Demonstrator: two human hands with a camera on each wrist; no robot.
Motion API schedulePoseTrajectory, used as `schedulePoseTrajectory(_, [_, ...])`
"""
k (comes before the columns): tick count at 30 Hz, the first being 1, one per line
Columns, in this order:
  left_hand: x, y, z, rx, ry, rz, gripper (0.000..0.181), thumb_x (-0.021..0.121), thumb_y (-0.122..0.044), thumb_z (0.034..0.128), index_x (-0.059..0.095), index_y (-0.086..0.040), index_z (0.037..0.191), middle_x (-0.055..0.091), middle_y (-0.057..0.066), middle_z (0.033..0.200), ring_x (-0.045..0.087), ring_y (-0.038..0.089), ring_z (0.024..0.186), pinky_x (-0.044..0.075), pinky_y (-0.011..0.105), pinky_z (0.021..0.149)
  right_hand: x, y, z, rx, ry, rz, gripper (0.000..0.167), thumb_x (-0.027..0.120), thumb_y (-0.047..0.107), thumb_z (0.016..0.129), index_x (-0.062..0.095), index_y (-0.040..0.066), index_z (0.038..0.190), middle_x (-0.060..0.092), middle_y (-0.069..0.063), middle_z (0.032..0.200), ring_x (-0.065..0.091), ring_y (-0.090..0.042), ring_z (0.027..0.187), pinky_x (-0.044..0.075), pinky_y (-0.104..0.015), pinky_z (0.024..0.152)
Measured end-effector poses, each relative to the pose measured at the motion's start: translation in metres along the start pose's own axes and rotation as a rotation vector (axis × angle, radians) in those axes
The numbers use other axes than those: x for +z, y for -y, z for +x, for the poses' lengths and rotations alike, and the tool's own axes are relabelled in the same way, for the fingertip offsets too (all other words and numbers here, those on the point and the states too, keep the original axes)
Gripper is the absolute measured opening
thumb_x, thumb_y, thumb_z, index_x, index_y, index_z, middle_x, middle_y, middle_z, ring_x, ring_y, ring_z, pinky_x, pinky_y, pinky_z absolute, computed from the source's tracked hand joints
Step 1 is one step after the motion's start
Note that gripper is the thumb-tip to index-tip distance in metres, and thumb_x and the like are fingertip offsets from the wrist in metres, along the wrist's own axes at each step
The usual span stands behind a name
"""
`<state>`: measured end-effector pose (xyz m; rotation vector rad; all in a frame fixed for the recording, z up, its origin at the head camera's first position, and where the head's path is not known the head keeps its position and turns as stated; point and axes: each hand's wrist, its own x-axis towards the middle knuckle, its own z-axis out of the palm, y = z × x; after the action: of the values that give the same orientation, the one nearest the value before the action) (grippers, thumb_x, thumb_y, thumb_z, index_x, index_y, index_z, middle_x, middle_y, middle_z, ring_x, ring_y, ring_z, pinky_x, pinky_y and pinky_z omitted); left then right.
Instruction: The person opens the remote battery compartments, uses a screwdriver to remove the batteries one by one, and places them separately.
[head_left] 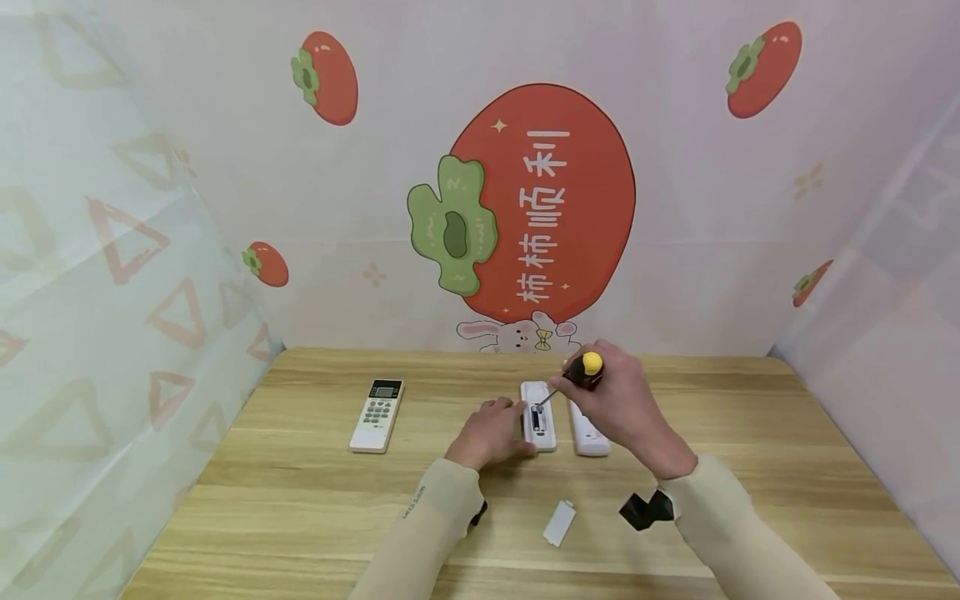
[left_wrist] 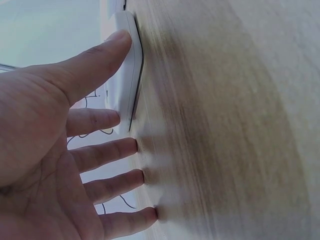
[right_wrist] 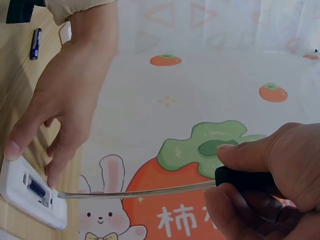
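Behind the table's middle lies a white remote control (head_left: 538,442) with its back up and its battery compartment uncovered; a dark battery (right_wrist: 36,187) shows inside. My left hand (head_left: 491,433) rests at its left side, thumb and index finger touching the remote. The other fingers (left_wrist: 112,187) are stretched out with their tips on the tabletop. My right hand (head_left: 622,400) grips a screwdriver (head_left: 587,367) by its black and yellow handle. Its thin metal shaft (right_wrist: 135,194) slants down to the compartment, the tip at the battery's end.
A second white remote (head_left: 592,437) lies right of the first, partly behind my right hand. Farther left, another remote (head_left: 377,417) lies buttons up. A white battery cover (head_left: 560,523) lies nearer me. In the right wrist view a blue battery (right_wrist: 35,43) lies on the wooden tabletop.
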<state>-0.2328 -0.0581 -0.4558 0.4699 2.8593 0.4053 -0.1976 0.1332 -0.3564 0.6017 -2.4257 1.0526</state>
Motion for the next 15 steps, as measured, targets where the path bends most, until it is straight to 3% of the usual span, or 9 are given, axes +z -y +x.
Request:
schedulePoseTrajectory(8, [0.000, -0.001, -0.001, 0.000, -0.011, -0.013, 0.075, 0.079, -0.045, 0.0875, 0.052, -0.013, 0.150, 0.052, 0.009, 0.148, 0.048, 0.032, 0.134, 0.041, 0.049, 0.110, -0.007, -0.008, 0.003, 0.079, -0.045, 0.081, 0.025, 0.087, 0.004, 0.079, 0.066, 0.004, 0.094, 0.068, -0.005, 0.088, 0.070, -0.023, 0.084, 0.059, -0.043, 0.077])
schedulePoseTrajectory(15, [0.000, -0.001, 0.000, -0.007, -0.006, -0.013, 0.075, 0.079, -0.046, 0.0874, 0.052, -0.014, 0.150, 0.051, 0.009, 0.149, 0.047, 0.032, 0.135, 0.040, 0.050, 0.110, -0.014, -0.012, 0.003, 0.175, -0.041, 0.114, 0.019, 0.083, 0.014, 0.086, 0.068, 0.005, 0.095, 0.070, -0.007, 0.087, 0.069, -0.017, 0.069, 0.058, -0.030, 0.066])
